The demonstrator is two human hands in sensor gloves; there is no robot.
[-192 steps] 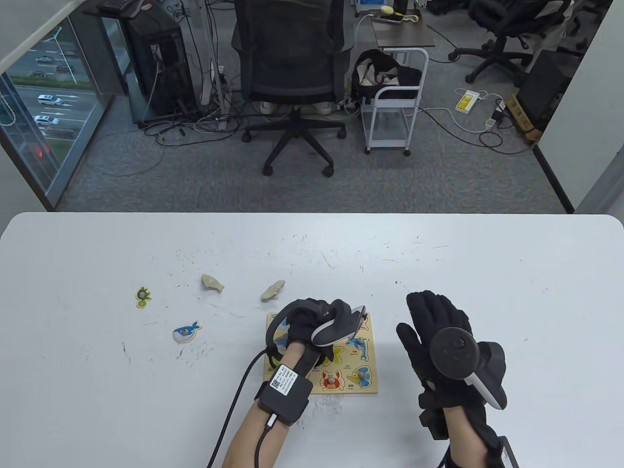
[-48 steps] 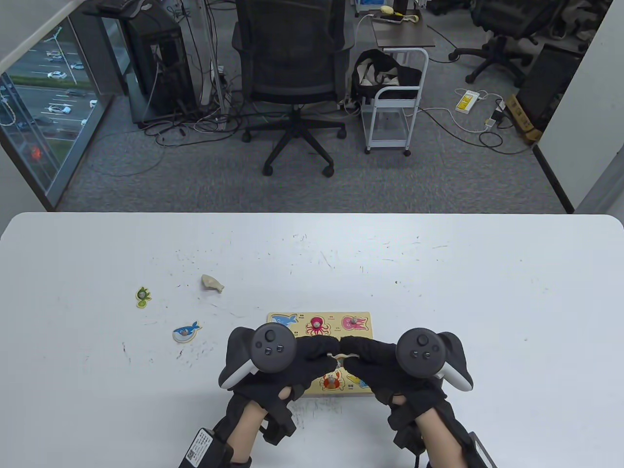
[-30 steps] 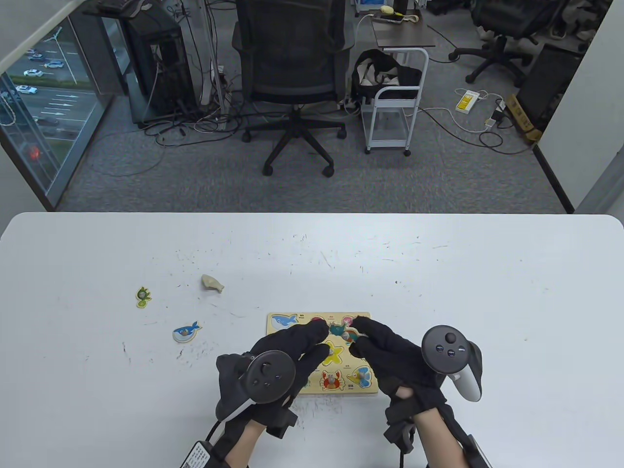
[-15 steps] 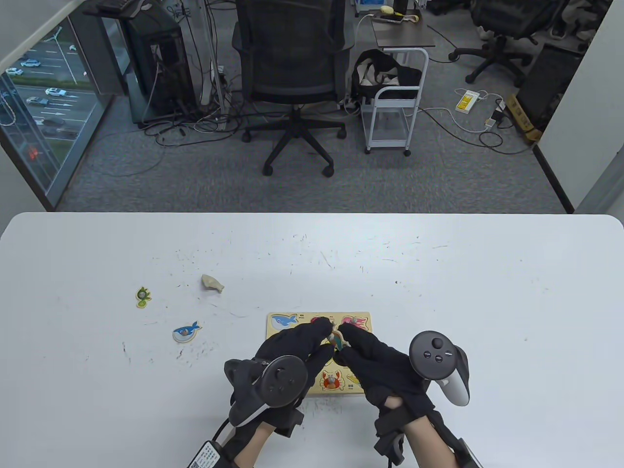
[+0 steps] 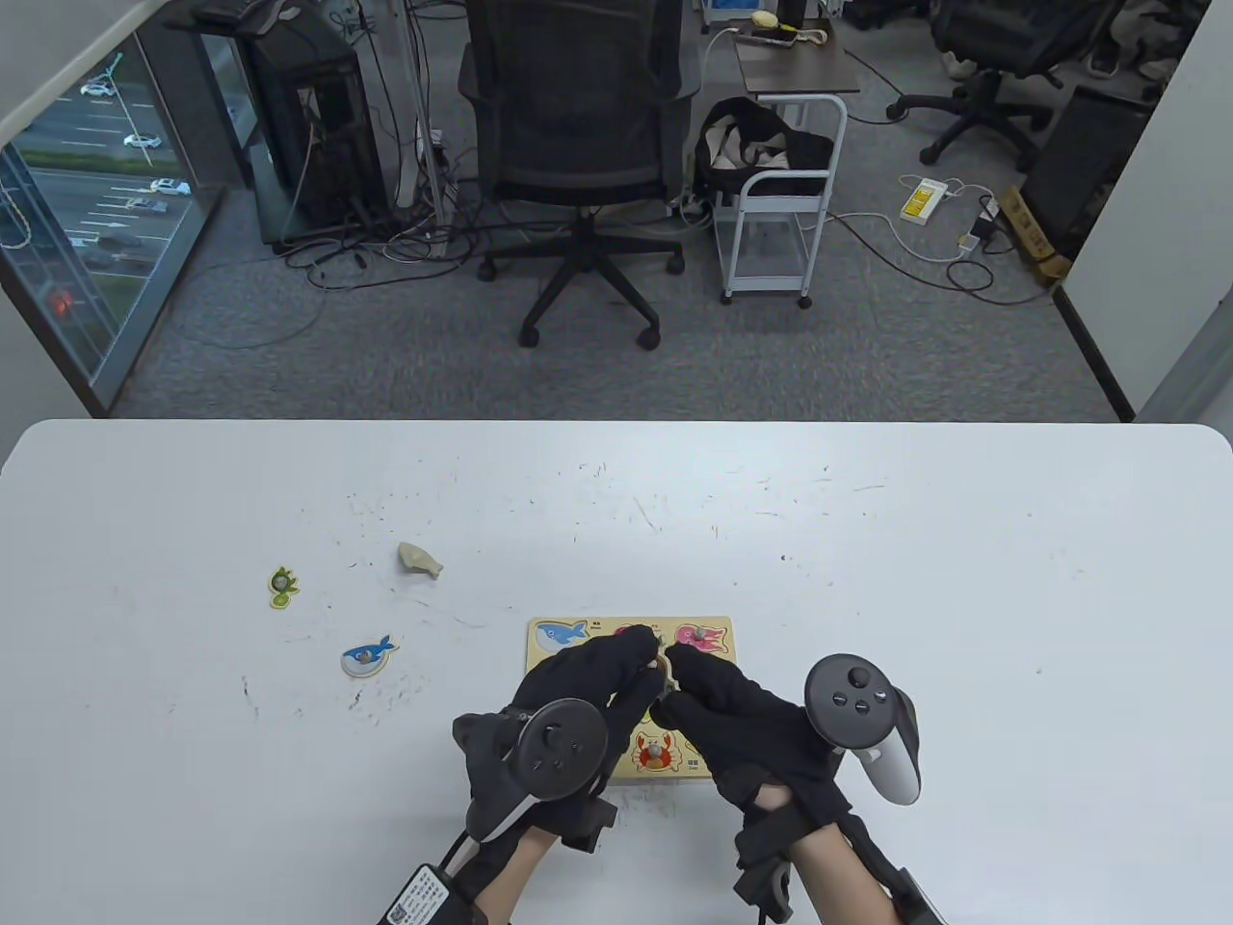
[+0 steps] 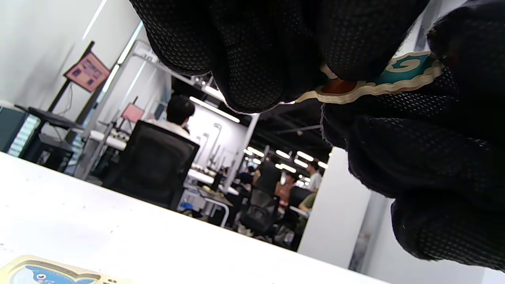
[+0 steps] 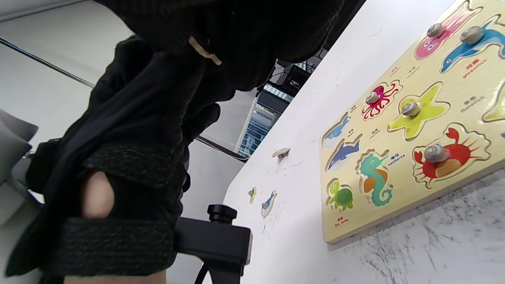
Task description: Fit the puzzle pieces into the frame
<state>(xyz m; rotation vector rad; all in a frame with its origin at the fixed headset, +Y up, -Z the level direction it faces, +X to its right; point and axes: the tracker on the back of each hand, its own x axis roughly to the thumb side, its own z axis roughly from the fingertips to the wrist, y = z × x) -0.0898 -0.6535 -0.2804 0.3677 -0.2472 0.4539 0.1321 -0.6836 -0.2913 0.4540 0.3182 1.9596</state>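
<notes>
The wooden puzzle frame (image 5: 597, 628) lies flat at the table's front middle; it also shows in the right wrist view (image 7: 398, 213). Octopus, starfish, crab, squid and dolphin pieces sit in it. Its seahorse recess (image 7: 373, 177) holds no piece. My left hand (image 5: 647, 663) and right hand (image 5: 679, 670) meet fingertip to fingertip above the frame's middle. Together they pinch a teal and orange seahorse piece (image 6: 394, 75), held clear of the board. From the table view the piece is almost hidden by the fingers.
Three loose pieces lie on the table left of the frame: a green turtle (image 5: 282, 587), a blue whale (image 5: 368, 656) and a face-down beige piece (image 5: 420, 559). An office chair (image 5: 578, 145) stands beyond the table's far edge.
The two hands have drawn closer together and shifted slightly left over the frame. The seahorse piece, plainly visible a second ago, is now nearly covered by the fingertips.
</notes>
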